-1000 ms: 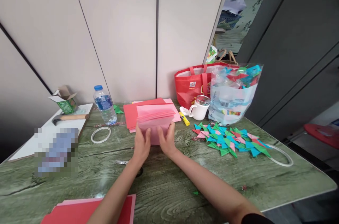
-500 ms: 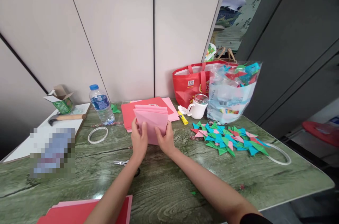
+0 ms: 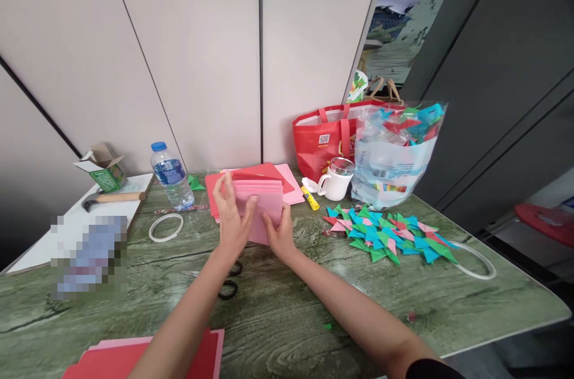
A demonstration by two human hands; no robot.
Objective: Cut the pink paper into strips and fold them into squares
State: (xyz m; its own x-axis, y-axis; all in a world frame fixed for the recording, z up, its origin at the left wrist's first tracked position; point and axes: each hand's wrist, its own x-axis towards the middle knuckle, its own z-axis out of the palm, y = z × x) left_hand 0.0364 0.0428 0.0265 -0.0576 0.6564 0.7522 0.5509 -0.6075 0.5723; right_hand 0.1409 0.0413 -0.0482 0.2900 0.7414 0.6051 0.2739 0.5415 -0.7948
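Observation:
A stack of pink paper sheets [image 3: 264,199] stands upright above the table, its top edges fanned in several steps. My right hand [image 3: 281,237] grips its right side, thumb on the near face and fingers round the edge. At the stack's left edge is my left hand [image 3: 234,220], its fingers raised and apart, with the thumb close to the near face; whether it touches the paper I cannot tell. Below my wrists lies a pair of scissors [image 3: 229,289] with black handles, the blades mostly hidden by my left forearm.
Red and pink sheets [image 3: 215,188] lie behind the stack, more red sheets [image 3: 112,361] at the near left. A water bottle [image 3: 170,179] and tape ring [image 3: 165,228] stand left. Rightward are a glue stick [image 3: 310,198], white mug [image 3: 337,182], folded paper pieces [image 3: 381,232] and bags [image 3: 392,167].
My left hand has loosened from the stack's left edge, its fingers lifting and spreading. The right hand keeps its hold. More of the scissors' handles shows now.

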